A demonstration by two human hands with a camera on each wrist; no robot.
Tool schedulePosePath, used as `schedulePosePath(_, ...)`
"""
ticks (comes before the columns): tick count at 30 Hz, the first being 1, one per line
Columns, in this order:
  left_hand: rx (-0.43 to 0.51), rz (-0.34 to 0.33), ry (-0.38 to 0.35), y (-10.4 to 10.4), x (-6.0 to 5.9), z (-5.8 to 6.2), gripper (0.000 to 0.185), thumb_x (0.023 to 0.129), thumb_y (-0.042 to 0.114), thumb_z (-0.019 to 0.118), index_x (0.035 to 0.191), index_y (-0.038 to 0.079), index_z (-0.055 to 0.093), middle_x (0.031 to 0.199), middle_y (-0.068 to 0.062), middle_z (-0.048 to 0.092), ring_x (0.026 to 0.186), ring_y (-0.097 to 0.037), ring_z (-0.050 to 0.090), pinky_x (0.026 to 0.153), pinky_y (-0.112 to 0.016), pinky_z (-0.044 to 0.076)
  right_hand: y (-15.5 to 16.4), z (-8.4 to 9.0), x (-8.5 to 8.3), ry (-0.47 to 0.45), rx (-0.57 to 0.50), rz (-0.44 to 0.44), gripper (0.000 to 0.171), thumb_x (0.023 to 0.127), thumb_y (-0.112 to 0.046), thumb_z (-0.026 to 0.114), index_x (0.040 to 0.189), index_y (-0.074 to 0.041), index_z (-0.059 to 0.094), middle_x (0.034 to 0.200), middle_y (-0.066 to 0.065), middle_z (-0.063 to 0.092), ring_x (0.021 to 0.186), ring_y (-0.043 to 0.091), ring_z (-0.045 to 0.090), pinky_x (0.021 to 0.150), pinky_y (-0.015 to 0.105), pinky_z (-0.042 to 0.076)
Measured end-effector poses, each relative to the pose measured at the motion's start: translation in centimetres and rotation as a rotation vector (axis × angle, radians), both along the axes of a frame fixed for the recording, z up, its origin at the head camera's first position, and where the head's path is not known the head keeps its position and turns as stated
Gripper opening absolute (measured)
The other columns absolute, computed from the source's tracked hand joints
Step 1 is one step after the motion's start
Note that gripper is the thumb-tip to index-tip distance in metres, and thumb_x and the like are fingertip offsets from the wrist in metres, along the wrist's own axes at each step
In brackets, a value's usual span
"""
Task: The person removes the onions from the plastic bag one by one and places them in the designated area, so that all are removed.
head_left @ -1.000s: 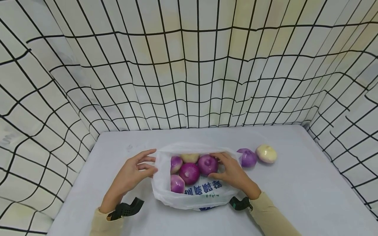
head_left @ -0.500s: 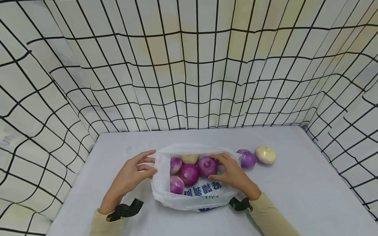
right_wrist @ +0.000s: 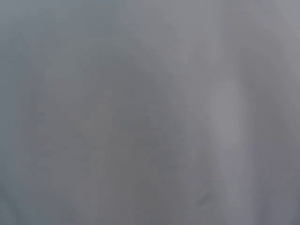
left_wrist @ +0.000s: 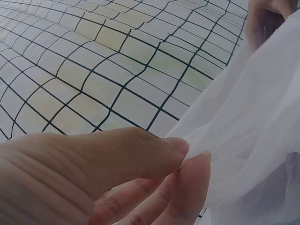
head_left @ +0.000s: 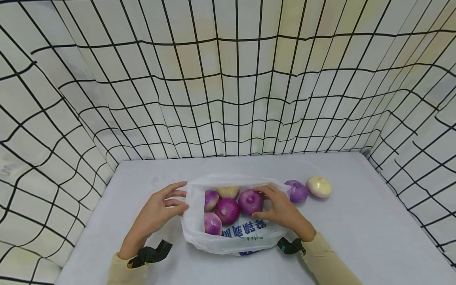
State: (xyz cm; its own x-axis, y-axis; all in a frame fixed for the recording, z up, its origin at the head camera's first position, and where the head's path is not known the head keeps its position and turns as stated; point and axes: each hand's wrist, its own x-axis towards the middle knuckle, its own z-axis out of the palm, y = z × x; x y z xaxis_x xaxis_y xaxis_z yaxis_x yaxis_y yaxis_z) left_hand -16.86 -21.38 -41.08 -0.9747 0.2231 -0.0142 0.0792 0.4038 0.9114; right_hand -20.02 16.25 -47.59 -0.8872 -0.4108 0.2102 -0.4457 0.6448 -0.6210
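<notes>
A white plastic bag (head_left: 194, 231) with blue printed characters lies with its mouth toward me. Several onions are inside, among them a purple onion (head_left: 228, 211) in the middle and a pale one (head_left: 228, 192) behind it. At the bag's left rim, my left hand (head_left: 162, 208) pinches the thin plastic between thumb and forefinger, as the left wrist view shows up close. My right hand (head_left: 279, 208) reaches into the bag's right side and grips another purple onion (head_left: 251, 202) between thumb and fingers. Only blurred grey-white fills the right wrist view.
Outside the bag, to its right, a purple onion (head_left: 298, 191) and a pale yellow onion (head_left: 319, 187) sit side by side on the white table (head_left: 356, 229). White walls with black netting (head_left: 238, 99) enclose the table's back and sides.
</notes>
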Motion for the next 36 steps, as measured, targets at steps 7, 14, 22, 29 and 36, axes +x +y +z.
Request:
schedulePosePath(7,0.002,-0.001,0.000,0.0,0.0,0.1,0.070,0.092,0.016,0.078,0.154,0.009,0.046,0.137,-0.025,0.062,0.092,-0.004,0.074,0.076,-0.025,0.063,0.1,0.3,0.1,0.005,-0.003,0.006,0.075,0.076,-0.032,0.093,0.141,-0.018,0.059,0.129,0.003,0.062,0.115,0.024,0.071,0.098,0.039,0.060)
schedulePosePath(14,-0.006,0.001,0.008,0.1,0.1,0.2,0.069,0.093,0.016,0.078,0.154,0.009,0.047,0.137,-0.025,0.063,0.092,-0.005,0.074,0.076,-0.026,0.063,0.2,0.8,0.3,0.017,-0.008,-0.001,0.074,0.075,-0.032,0.093,0.140,-0.018,0.060,0.129,0.003,0.063,0.114,0.022,0.071,0.098,0.040,0.060)
schedulePosePath(22,-0.001,-0.003,0.000,0.1,0.1,0.2,0.070,0.093,0.016,0.077,0.154,0.010,0.046,0.137,-0.025,0.062,0.092,-0.005,0.074,0.076,-0.029,0.064,0.4,0.9,0.3,0.018,-0.022,0.002,0.074,0.075,-0.034,0.093,0.140,-0.020,0.060,0.129,0.002,0.064,0.114,0.021,0.071,0.099,0.040,0.060)
schedulePosePath(29,0.003,-0.005,0.004,0.2,0.2,0.2,0.069,0.093,0.016,0.078,0.154,0.010,0.047,0.136,-0.024,0.063,0.092,-0.005,0.074,0.077,-0.029,0.064,0.5,1.2,0.4,0.015,-0.033,0.003,0.075,0.076,-0.036,0.093,0.141,-0.020,0.059,0.130,0.001,0.064,0.114,0.021,0.071,0.099,0.041,0.059)
schedulePosePath(36,0.004,-0.006,0.016,0.2,0.2,0.3,0.068,0.092,0.015,0.077,0.153,0.009,0.047,0.135,-0.025,0.063,0.091,-0.005,0.074,0.076,-0.028,0.063,0.5,1.7,0.6,0.029,-0.050,0.015,0.074,0.075,-0.032,0.093,0.140,-0.018,0.059,0.130,0.002,0.064,0.114,0.022,0.071,0.100,0.043,0.059)
